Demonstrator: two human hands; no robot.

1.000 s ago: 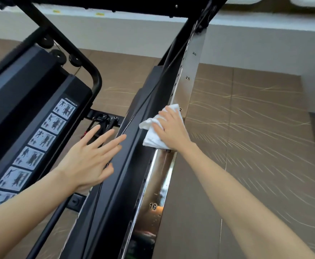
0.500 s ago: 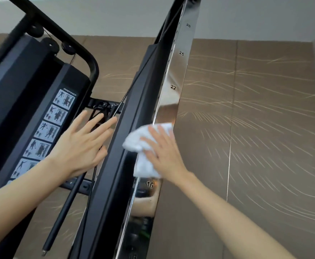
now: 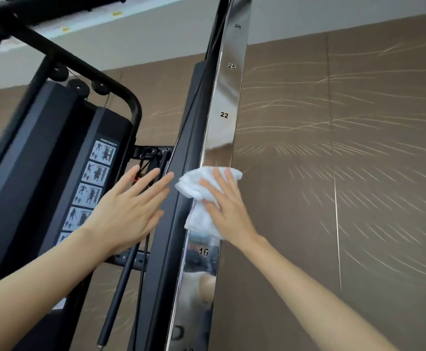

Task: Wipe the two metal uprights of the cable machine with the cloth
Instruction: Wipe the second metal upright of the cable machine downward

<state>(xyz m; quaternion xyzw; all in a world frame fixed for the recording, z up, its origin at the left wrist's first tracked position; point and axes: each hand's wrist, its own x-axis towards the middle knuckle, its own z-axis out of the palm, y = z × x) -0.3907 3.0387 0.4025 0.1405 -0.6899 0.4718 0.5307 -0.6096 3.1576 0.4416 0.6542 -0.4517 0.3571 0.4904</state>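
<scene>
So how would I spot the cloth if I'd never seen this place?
Find the tall shiny metal upright with black numbers, beside the brown wall. Between its 22 and 16, the right hand presses a crumpled cloth against it. It is the only soft white thing among black and mirror-bright parts.

Under the fingers of my right hand [image 3: 228, 209]: cloth [image 3: 199, 196], plain white. Above those fingers: upright [image 3: 228, 97], shiny silver, mirror finish, black numbers 22 and 25; black 16 below my wrist. Between both sets of fingers: frame [image 3: 171, 236], matte black. Left of my left hand [image 3: 125, 214]: sticker strip [image 3: 91, 188], pale grey squares with dark figures. Right of my right fingers: wall [image 3: 358, 148], brown, thin pale gold streaks.
</scene>
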